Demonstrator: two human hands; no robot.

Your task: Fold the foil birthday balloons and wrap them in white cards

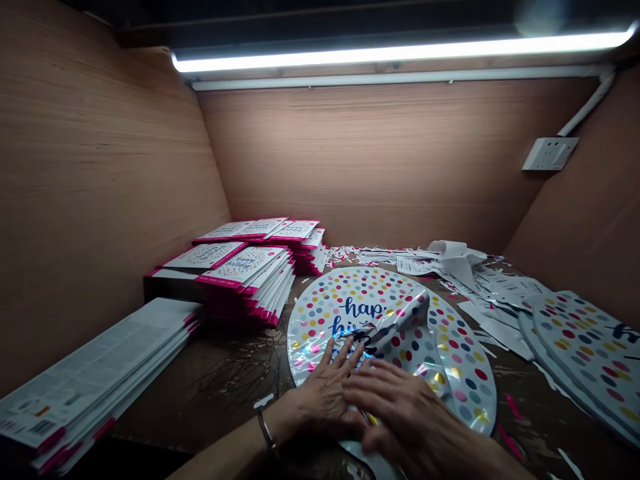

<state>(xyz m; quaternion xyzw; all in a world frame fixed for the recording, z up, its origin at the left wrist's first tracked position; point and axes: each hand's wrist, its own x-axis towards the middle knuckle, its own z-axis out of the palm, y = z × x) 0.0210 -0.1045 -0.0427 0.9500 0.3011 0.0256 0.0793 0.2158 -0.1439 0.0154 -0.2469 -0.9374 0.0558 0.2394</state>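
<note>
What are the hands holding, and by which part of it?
Both hands press down on a round polka-dot foil balloon, near its near edge, by the folded-over foil. The left hand and right hand lie flat, with no closed grip visible.

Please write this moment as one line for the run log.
left hand: flat on dotted foil balloon | right hand: on same balloon, beside folded edge | nearby: pink-edged packets, paper scraps

Both the left hand [325,397] and the right hand [407,410] are bare, with long, slim fingers and plainly ridged knuckles. The left forearm [225,460] runs bare out of the frame — at its wrist sits a thin dark bracelet [265,430] with a small metallic glint — and the right forearm [485,460] is bare too.
</note>
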